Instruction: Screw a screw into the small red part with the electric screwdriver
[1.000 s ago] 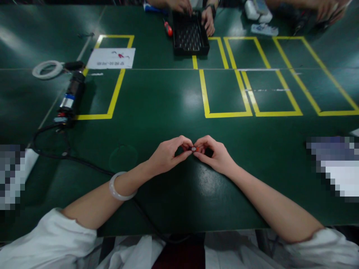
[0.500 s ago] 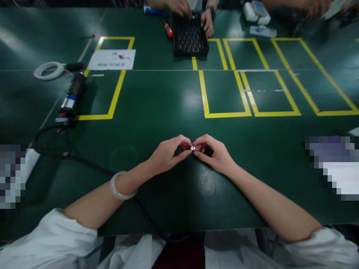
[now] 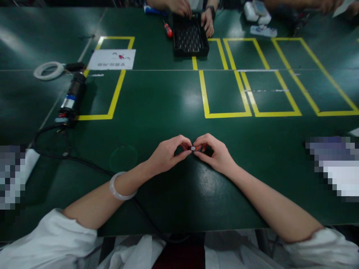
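Over the middle of the green table, my two hands meet fingertip to fingertip around one small part [image 3: 193,148]. It looks whitish-silver with an orange end and is too small to name more exactly. My left hand [image 3: 173,150] pinches its left side between thumb and fingers. On the orange side, my right hand [image 3: 214,152] grips it with thumb and forefinger. The fingertips hide most of the part. A pale bangle [image 3: 114,186] circles my left wrist, above a black cable [image 3: 98,169] that runs under the forearm.
At left lies a black cylindrical tool [image 3: 73,96] with its cable, near a white ring-shaped coil [image 3: 48,71]. A printed sheet [image 3: 112,59] rests beyond. Across the table, a co-worker's hands [image 3: 208,23] are at a black tray [image 3: 191,50], beside a red screwdriver [image 3: 168,30]. Yellow tape [image 3: 228,115] marks rectangles.
The small part has turned slightly between my fingertips, and my right hand has shifted a little. At the far right, a co-worker's hands have moved.
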{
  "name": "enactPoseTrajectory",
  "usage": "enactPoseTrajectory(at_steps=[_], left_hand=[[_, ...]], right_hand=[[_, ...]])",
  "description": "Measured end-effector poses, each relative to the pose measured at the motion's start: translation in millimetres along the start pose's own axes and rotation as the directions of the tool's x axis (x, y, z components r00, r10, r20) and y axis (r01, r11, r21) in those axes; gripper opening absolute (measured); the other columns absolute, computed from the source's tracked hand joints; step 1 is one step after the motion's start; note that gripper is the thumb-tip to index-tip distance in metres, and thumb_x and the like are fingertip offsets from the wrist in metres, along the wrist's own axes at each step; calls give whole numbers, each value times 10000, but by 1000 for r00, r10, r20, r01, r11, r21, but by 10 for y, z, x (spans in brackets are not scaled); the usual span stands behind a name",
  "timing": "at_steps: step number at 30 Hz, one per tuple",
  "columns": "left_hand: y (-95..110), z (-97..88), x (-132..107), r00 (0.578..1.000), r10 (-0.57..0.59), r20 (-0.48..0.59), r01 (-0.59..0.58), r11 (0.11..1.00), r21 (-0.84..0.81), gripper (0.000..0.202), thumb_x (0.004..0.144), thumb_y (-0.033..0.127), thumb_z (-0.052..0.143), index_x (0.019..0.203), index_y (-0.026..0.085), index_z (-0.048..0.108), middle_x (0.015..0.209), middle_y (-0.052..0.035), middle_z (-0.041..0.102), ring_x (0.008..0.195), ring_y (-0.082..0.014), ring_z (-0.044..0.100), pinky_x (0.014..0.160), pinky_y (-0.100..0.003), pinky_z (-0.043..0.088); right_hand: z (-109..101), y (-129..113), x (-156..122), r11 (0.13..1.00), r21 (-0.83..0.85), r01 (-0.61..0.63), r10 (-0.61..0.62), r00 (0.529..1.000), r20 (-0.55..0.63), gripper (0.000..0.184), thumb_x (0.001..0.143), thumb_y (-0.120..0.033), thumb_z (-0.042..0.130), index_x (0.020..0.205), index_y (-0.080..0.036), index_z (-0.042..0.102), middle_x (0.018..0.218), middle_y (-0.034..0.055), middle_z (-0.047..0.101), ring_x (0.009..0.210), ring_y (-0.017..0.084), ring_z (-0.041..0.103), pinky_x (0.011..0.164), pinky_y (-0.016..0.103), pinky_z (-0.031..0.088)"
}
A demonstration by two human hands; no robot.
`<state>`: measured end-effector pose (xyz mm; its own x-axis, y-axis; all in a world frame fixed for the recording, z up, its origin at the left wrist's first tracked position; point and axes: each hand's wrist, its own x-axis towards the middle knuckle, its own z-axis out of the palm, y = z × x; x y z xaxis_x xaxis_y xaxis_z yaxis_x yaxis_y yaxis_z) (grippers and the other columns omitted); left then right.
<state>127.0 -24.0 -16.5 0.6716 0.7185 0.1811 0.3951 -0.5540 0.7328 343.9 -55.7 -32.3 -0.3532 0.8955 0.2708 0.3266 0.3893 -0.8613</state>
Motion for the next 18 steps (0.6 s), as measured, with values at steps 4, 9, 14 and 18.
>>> enactPoseTrajectory(at_steps=[4, 9, 14, 18], left_hand=[[-2, -3, 3, 1000, 14, -5, -14, 1000, 3, 179, 957, 314, 551, 1039, 160, 588, 939, -42, 665, 849, -141, 650, 804, -264, 511], [-14, 9, 3, 1000, 10, 6, -10, 1000, -2, 189, 964, 325, 544, 1036, 157, 590, 942, -41, 664, 857, -140, 649, 804, -262, 505], [-34, -124, 36, 999, -24, 30, 23, 1000, 15, 246, 978, 349, 507, 1105, 154, 587, 1035, -65, 665, 947, -158, 649, 861, -284, 502], [-169, -507, 54, 990, -111, -86, 124, 979, 163, 330, 971, 373, 491, 1214, 162, 566, 1151, -90, 641, 1045, -193, 629, 942, -331, 484]], right_hand=[[1, -2, 5, 1000, -2, 16, -16, 1000, -6, 143, 865, -169, 641, 994, -215, 599, 989, 55, 635, 826, 160, 596, 698, 314, 507], [3, 9, 3, 1000, 7, 1, -1, 1000, 3, 136, 865, -172, 636, 990, -215, 603, 983, 53, 636, 827, 160, 597, 700, 312, 507], [10, 84, 5, 987, 111, -117, 120, 993, -15, 128, 868, -230, 651, 986, -202, 611, 945, 49, 641, 770, 145, 598, 657, 291, 503], [12, 155, 8, 957, 214, -196, 205, 979, -19, 162, 860, -264, 672, 992, -194, 609, 926, 43, 645, 712, 126, 575, 620, 272, 486]])
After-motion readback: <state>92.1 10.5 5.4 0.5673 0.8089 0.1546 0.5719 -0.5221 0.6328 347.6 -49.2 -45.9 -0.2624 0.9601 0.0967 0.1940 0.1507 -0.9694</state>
